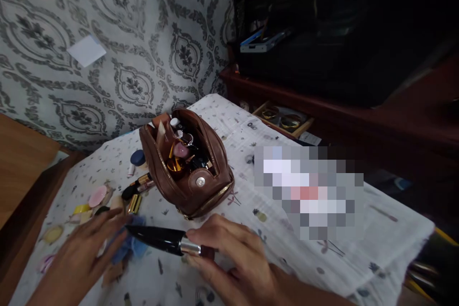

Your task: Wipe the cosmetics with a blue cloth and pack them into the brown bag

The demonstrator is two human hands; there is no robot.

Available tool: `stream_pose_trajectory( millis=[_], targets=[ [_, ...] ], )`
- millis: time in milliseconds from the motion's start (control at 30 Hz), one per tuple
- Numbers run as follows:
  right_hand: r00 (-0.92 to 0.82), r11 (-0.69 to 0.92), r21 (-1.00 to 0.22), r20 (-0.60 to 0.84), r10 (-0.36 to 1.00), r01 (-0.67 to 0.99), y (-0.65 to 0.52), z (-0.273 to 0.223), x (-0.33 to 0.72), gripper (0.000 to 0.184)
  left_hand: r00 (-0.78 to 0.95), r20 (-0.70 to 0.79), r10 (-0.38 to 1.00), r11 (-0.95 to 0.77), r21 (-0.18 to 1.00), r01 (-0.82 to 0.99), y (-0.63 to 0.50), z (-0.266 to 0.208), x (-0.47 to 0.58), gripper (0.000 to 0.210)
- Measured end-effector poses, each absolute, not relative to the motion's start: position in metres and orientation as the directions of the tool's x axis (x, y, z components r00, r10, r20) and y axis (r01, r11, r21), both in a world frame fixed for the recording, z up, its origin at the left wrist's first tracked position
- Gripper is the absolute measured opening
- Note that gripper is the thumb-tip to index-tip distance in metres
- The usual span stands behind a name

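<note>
A shiny black, tapered cosmetic tube (156, 239) with a silver band lies across the front of the view, its narrow tip pointing left. My right hand (233, 253) is closed around its wide end. At the tip, my left hand (89, 244) has its fingers on a crumpled blue cloth (134, 244), which is slightly blurred and partly hidden by them. Just behind both hands stands a brown leather makeup bag (193, 201), unzipped and full of bottles and tubes. A gold-coloured tube (134, 204) lies between the bag and my left hand.
Small cosmetics, including a pink round item (98, 196), a yellow-topped one (81, 208) and a dark blue lid (137, 157), lie on the white patterned cloth (287, 267). A pixelated patch covers something at right. An open drawer (303, 126) juts out below a large dark screen (322, 33).
</note>
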State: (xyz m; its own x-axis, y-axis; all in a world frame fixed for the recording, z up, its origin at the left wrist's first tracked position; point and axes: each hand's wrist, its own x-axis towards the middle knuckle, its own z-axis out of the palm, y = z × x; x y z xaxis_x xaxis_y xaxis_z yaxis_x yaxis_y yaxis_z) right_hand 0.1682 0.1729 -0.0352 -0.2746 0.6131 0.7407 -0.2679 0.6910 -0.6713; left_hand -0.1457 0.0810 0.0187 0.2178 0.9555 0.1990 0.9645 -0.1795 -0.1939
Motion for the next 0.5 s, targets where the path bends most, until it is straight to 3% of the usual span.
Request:
stream_pose_trajectory(
  millis=[100,267,400,500],
  targets=[
    [-0.195,0.674,-0.666,0.742,0.641,-0.319,0.174,-0.039,0.166,0.024,0.091,0.313,0.946,-0.063,-0.098,0.993,0.111,0.056,-0.116,0.036],
    [-0.156,0.670,-0.663,0.740,0.654,-0.335,0.179,-0.035,0.167,0.020,0.156,0.349,0.924,-0.187,0.055,0.981,0.192,0.092,-0.059,0.035],
    [-0.168,0.669,-0.679,0.729,0.663,-0.304,0.181,-0.032,0.171,0.024,0.406,0.148,0.902,-0.405,-0.039,0.914,0.257,0.096,-0.048,0.043],
    [-0.163,0.664,-0.687,0.721,0.674,-0.294,0.182,-0.034,0.173,0.025,0.462,-0.028,0.887,-0.461,-0.140,0.876,0.288,0.096,-0.056,0.049]
  ],
)
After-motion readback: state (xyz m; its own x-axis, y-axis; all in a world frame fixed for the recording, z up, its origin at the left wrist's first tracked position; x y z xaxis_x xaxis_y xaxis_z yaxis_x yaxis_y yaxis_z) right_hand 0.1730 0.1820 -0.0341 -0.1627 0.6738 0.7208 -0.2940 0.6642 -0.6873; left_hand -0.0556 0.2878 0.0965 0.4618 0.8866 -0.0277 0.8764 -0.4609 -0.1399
